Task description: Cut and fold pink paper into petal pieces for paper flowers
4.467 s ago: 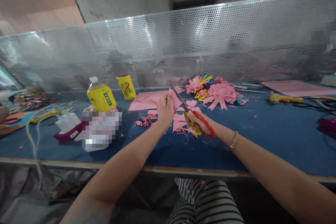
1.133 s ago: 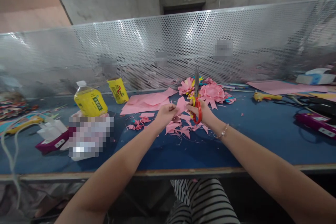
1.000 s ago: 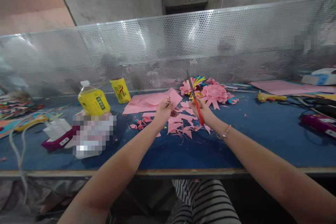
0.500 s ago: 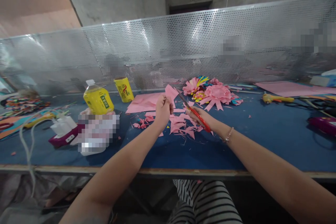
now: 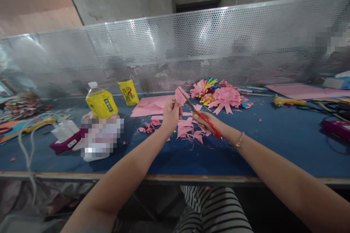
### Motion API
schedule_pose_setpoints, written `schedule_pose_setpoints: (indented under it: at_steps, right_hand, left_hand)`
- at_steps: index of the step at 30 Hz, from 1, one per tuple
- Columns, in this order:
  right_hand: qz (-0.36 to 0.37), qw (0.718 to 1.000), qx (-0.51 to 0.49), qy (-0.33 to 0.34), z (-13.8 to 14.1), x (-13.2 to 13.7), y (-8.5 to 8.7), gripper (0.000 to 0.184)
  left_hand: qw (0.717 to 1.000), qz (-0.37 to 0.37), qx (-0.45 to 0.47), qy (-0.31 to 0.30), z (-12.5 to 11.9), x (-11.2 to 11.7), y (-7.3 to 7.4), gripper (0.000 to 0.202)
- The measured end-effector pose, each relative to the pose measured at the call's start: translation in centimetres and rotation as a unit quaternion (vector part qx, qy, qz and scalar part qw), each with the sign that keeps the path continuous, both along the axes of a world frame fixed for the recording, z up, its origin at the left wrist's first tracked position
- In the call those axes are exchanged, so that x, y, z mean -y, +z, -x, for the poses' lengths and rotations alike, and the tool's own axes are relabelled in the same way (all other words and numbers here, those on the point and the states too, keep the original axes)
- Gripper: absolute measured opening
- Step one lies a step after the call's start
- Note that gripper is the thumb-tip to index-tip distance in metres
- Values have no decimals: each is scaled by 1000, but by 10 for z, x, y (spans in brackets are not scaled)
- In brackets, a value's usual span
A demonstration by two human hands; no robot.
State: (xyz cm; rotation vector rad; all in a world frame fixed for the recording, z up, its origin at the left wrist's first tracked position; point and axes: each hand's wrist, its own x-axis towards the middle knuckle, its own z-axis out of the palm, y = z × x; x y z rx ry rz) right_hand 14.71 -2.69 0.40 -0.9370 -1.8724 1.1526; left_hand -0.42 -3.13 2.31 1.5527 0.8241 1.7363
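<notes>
Between its fingers my left hand (image 5: 172, 112) pinches a small piece of pink paper (image 5: 180, 97), which sticks up above the fingertips. My right hand (image 5: 204, 121) is wrapped round the red handles of a pair of scissors (image 5: 214, 126). The blades point up and left and lie against the pink piece's right side. Below the hands, pink paper scraps (image 5: 188, 130) are strewn on the blue tabletop (image 5: 235, 160). Larger pink sheets (image 5: 150, 106) lie behind my left hand. Pink paper flowers (image 5: 226, 98) with yellow and blue strips are heaped beyond my right hand.
To the left stand a bottle of yellow liquid (image 5: 101, 102), a yellow packet (image 5: 129, 93) and a purple power strip (image 5: 65, 142) with white plugs. A yellow glue gun (image 5: 288, 102) lies at the right. A perforated metal screen (image 5: 153, 51) runs along the back.
The scissors' blades have swung onto the pink piece, which now shows narrower and more upright. Both hands stay in nearly the same place.
</notes>
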Motion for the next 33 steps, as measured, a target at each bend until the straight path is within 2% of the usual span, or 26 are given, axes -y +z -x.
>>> schedule_pose_setpoints:
  at_steps: [5, 15, 33]
  right_hand:
    - [28, 999, -27, 32, 1, 4, 4, 46]
    - [34, 999, -26, 25, 1, 8, 7, 43]
    - [24, 999, -22, 27, -2, 7, 5, 42]
  left_hand:
    - [999, 5, 11, -32, 0, 0, 0, 12]
    - [998, 10, 27, -50, 0, 2, 4, 12]
    - [999, 10, 21, -37, 0, 4, 8, 11]
